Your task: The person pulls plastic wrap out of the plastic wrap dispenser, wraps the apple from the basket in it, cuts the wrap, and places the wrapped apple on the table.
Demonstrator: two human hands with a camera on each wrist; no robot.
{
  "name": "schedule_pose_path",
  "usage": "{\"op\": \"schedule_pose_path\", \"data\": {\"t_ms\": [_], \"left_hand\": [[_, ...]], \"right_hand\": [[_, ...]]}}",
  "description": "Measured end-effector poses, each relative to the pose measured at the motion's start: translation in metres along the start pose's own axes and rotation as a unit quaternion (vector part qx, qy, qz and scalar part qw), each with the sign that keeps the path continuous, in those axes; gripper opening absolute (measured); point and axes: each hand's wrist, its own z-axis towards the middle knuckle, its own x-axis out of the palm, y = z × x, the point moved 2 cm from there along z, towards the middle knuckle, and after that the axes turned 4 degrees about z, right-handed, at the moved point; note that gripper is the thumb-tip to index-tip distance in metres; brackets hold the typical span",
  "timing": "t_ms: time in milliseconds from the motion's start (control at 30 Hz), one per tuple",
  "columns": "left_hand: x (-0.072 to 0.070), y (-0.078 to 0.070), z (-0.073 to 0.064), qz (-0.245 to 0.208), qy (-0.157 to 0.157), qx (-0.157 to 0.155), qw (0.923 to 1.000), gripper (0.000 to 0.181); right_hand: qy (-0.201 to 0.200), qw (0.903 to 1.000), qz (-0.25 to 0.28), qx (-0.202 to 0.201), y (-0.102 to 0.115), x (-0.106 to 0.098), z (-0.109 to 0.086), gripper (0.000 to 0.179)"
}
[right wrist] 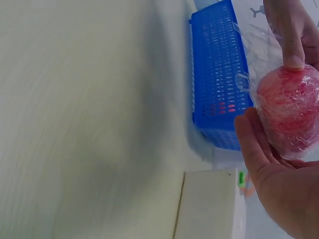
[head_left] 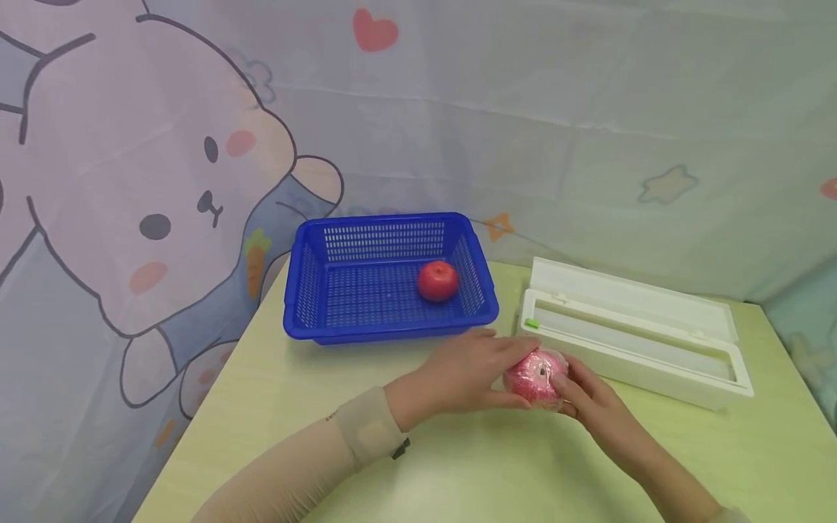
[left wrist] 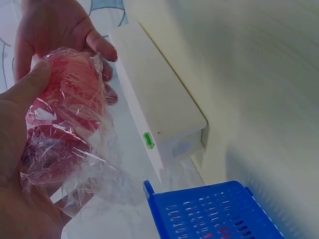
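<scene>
A pinkish-red apple (head_left: 532, 379) is wrapped in clear plastic film and is held above the table between both hands. My left hand (head_left: 467, 372) grips its left side, thumb and fingers spread around it. From the right, my right hand (head_left: 598, 410) holds it with the thumb on top and fingers beneath. Loose, crinkled cling film (left wrist: 94, 174) hangs off the apple toward the left palm. In the right wrist view, film also sticks out beside the wrapped apple (right wrist: 291, 112). The fingers' far sides are partly hidden.
A blue plastic basket (head_left: 389, 333) stands at the back, with an unwrapped red apple (head_left: 438, 281) inside at its right. Right of it lies a long white cling film box (head_left: 647, 363), its lid raised and a green slider (head_left: 532, 322) at one end. A printed cloth hangs behind the table.
</scene>
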Motion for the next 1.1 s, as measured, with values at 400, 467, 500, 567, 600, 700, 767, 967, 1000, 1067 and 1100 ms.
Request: {"op": "schedule_pose_path", "data": {"t_ms": [400, 467, 500, 567, 600, 700, 767, 967, 1000, 1067, 1100], "left_hand": [[0.011, -0.043, -0.023, 0.191, -0.103, -0.086, 0.9724, 0.082], [0.016, -0.048, -0.027, 0.196, -0.108, -0.097, 0.9698, 0.078], [0.019, -0.05, -0.028, 0.192, -0.113, -0.1, 0.9698, 0.077], [0.026, -0.051, -0.029, 0.18, -0.122, -0.105, 0.9704, 0.075], [0.029, -0.051, -0.029, 0.17, -0.127, -0.107, 0.9713, 0.075], [0.039, -0.05, -0.029, 0.136, -0.147, -0.105, 0.9741, 0.075], [0.044, -0.049, -0.03, 0.11, -0.161, -0.102, 0.9755, 0.076], [0.054, -0.047, -0.031, -0.051, -0.204, -0.084, 0.9742, 0.075], [0.055, -0.047, -0.031, -0.09, -0.207, -0.082, 0.9708, 0.074], [0.057, -0.047, -0.03, -0.161, -0.206, -0.083, 0.9616, 0.073], [0.057, -0.046, -0.03, -0.194, -0.205, -0.083, 0.9558, 0.072]], "right_hand": [[-0.062, 0.9971, 0.02, -0.041, -0.007, 0.001, 0.004, 0.051], [-0.065, 0.996, 0.029, -0.053, -0.007, 0.0, 0.004, 0.051], [-0.067, 0.9955, 0.035, -0.057, -0.007, 0.0, 0.004, 0.05], [-0.068, 0.9946, 0.051, -0.06, -0.007, 0.0, 0.005, 0.048], [-0.067, 0.9941, 0.057, -0.062, -0.007, 0.0, 0.005, 0.046], [-0.062, 0.993, 0.074, -0.068, -0.007, 0.001, 0.004, 0.038], [-0.06, 0.9925, 0.078, -0.071, -0.007, 0.002, 0.004, 0.036], [-0.064, 0.9931, 0.074, -0.065, -0.004, 0.004, 0.004, 0.045], [-0.065, 0.9935, 0.069, -0.062, -0.003, 0.004, 0.004, 0.047], [-0.069, 0.9944, 0.057, -0.057, -0.002, 0.004, 0.005, 0.049], [-0.07, 0.9947, 0.052, -0.055, -0.002, 0.004, 0.005, 0.05]]}}
